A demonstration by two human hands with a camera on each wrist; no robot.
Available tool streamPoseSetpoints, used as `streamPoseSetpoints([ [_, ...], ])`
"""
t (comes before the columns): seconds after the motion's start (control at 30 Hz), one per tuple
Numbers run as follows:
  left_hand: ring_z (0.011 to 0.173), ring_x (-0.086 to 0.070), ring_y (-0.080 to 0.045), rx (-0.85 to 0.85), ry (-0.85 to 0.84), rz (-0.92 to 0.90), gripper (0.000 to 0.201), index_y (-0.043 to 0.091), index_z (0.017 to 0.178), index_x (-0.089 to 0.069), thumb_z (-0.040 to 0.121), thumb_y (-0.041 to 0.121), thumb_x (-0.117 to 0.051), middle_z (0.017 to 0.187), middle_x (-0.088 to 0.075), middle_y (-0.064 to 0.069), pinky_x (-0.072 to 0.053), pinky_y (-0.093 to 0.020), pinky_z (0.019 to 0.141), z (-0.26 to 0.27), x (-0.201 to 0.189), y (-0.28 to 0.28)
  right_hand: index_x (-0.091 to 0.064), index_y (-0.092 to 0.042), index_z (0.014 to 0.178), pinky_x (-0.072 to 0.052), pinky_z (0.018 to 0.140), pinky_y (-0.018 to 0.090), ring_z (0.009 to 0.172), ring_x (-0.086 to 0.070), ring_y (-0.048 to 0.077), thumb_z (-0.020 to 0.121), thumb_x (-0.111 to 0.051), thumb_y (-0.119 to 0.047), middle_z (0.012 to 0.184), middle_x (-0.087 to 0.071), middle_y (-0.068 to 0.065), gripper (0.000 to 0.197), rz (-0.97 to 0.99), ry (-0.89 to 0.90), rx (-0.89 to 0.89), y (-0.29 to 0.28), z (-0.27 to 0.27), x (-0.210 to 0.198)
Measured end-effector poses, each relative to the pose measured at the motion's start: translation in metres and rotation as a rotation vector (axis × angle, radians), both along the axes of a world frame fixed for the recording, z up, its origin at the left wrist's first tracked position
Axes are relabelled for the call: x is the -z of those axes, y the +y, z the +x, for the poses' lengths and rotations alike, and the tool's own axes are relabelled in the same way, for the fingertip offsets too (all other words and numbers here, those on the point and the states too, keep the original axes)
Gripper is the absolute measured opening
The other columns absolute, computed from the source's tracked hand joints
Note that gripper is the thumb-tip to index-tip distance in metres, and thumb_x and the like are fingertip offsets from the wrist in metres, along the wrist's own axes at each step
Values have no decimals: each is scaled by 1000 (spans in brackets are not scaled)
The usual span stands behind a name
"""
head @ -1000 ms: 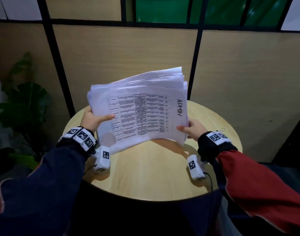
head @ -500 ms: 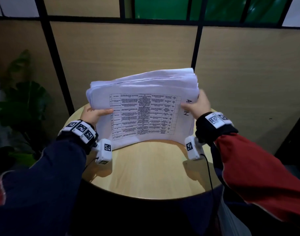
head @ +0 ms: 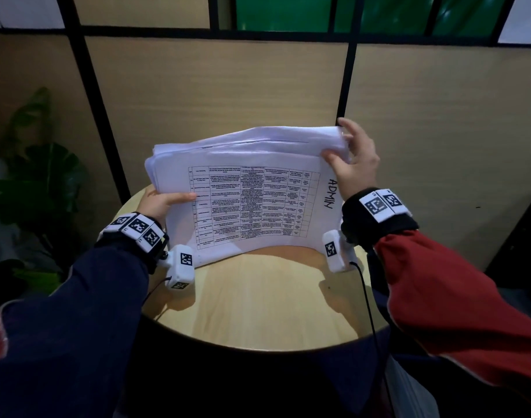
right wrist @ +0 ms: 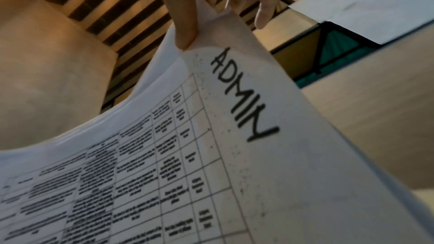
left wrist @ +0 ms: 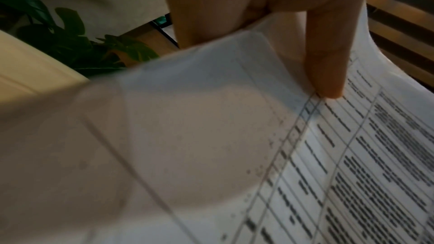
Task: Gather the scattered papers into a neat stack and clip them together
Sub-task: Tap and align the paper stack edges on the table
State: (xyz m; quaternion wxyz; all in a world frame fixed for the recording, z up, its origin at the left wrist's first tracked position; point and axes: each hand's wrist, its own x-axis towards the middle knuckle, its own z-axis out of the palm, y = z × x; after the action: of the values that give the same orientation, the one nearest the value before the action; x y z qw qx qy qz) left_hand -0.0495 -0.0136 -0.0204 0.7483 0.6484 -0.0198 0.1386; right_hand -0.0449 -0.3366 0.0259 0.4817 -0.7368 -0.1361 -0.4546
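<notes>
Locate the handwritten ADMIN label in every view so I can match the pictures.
Head: ADMIN label on the top sheet's right margin, just below the right hand.
Left wrist: not in view; only the printed table's left part shows.
Right wrist: ADMIN label upper centre, below the thumb.
Shared landmark: the printed table.

The top sheet [head: 246,203] of the paper stack carries one handwritten word — "ADMIN" — in black marker along its right edge. Its printed table is too small and blurred to read; the wristbands [head: 381,205] bear only black-and-white square codes.
</notes>
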Motion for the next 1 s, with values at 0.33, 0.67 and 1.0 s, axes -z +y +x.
streamPoseSetpoints([
  [0.33,74,-71,-13,53,17,54,24,13,77,-72,70,-9,-67,77,-76,3,-54,-37,80,-1,2,9,-53,-11,119,-43,85,22,92,-56,0,78,-53,-56,109,-56,5,61,157,389,-191,-16,11,26],
  [0.67,85,-71,-21,131,21,42,68,10,101,-66,40,25,-89,89,-75,-2,-58,-32,71,-12,-1,9,-46,-5,128,-57,76,29,96,-62,17,67,-80,0,110,-63,8,70,163,558,-299,-15,19,45],
  [1.0,45,-52,9,-290,-283,170,18,22,70,-59,75,10,-72,64,-57,15,-40,-6,45,-21,-44,-42,-67,0,80,-43,61,27,71,-49,7,85,-64,-36,76,-59,4,36,314,246,-23,10,7,12],
])
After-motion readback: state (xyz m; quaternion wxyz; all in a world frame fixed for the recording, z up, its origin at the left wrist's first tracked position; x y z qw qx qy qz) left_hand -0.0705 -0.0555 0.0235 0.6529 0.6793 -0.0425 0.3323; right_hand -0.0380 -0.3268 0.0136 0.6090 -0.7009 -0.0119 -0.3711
